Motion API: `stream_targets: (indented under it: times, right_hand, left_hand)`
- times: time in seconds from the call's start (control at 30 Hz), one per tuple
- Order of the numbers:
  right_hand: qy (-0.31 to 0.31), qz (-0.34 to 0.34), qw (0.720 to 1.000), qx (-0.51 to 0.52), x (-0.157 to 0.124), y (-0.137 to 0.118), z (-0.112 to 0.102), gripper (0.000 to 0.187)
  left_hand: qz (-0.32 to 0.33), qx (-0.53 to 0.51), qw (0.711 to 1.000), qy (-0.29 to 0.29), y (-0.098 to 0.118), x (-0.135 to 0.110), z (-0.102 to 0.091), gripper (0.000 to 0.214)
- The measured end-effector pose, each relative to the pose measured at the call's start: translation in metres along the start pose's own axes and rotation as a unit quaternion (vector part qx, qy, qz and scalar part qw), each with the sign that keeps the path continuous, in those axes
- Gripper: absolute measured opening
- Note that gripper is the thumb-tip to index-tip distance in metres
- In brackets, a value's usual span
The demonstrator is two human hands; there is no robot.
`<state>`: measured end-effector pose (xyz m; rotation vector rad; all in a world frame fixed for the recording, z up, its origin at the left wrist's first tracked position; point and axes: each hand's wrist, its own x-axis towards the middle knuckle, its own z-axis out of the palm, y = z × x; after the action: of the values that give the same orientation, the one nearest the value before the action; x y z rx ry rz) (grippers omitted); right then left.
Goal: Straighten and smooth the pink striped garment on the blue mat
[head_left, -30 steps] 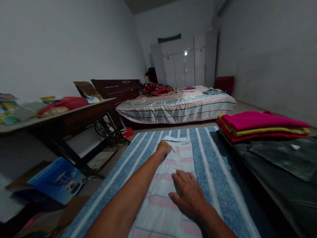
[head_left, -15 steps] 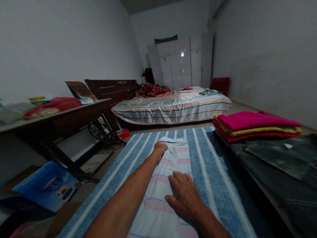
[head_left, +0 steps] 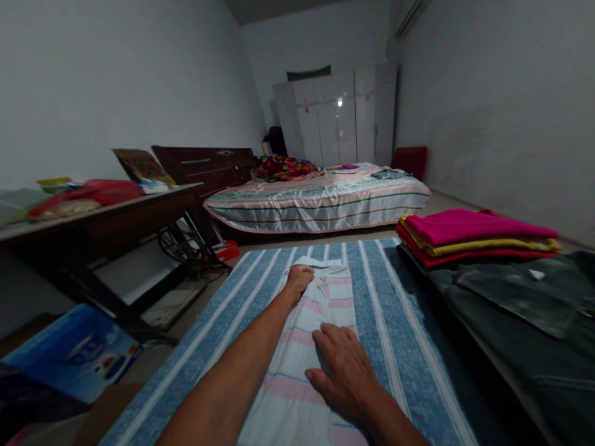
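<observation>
A white garment (head_left: 297, 362) with pink bands and thin blue lines lies in a long folded strip on a blue cloth (head_left: 385, 297) with white stripes. At its far left edge, my left hand (head_left: 299, 279) is closed, with the fingers curled on the fabric near the end. Nearer to me, my right hand (head_left: 346, 365) rests palm down on the right side of the strip, fingers spread. Small creases run through the fabric beside my left fingers. The garment's near end runs out of view at the bottom.
Folded pink, yellow and red clothes (head_left: 478, 232) are stacked at the right, beside dark trousers (head_left: 511, 322). To the left stand a sewing-machine table (head_left: 106, 214) and a blue box (head_left: 74, 353). A bed (head_left: 316, 201) and a wardrobe (head_left: 334, 118) are beyond.
The view has shifted slightly, so the room's things sit a little further left. Both hands keep nearly the same places on the garment.
</observation>
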<state>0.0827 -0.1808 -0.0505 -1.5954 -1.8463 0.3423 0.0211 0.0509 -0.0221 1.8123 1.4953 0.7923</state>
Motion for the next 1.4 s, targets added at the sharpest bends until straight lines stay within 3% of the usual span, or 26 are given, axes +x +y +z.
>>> stream_targets:
  times: [0.23, 0.43, 0.63, 0.87, 1.1, 1.23, 1.4]
  right_hand:
    - [0.013, 0.002, 1.0, -0.008, -0.001, -0.001, -0.001, 0.048]
    - [0.038, 0.01, 0.999, -0.029, 0.0, -0.007, -0.005, 0.019]
    - [0.048, 0.005, 0.998, -0.038, 0.0, -0.007, -0.003, 0.013]
    - [0.047, 0.003, 0.998, -0.035, 0.001, -0.006, -0.005, 0.014]
    - [0.043, -0.003, 0.998, -0.047, 0.001, -0.006, -0.004, 0.015]
    - [0.039, -0.007, 0.998, -0.052, 0.0, -0.004, -0.004, 0.017]
    - [0.034, -0.014, 0.997, -0.062, -0.002, -0.001, -0.002, 0.018]
  left_hand:
    - [0.062, 0.163, 0.985, 0.02, -0.007, 0.007, 0.006, 0.022]
    - [0.145, 0.287, 0.947, -0.001, -0.01, -0.008, 0.01, 0.031]
    - [0.213, 0.369, 0.905, -0.011, -0.012, -0.014, 0.011, 0.027]
    - [0.253, 0.408, 0.877, -0.003, 0.008, -0.025, 0.002, 0.023]
    - [0.322, 0.423, 0.842, -0.094, -0.003, -0.051, -0.007, 0.019]
    - [0.32, 0.424, 0.839, -0.117, -0.01, -0.049, -0.007, 0.023]
    - [0.316, 0.414, 0.843, -0.134, -0.003, -0.051, -0.014, 0.024]
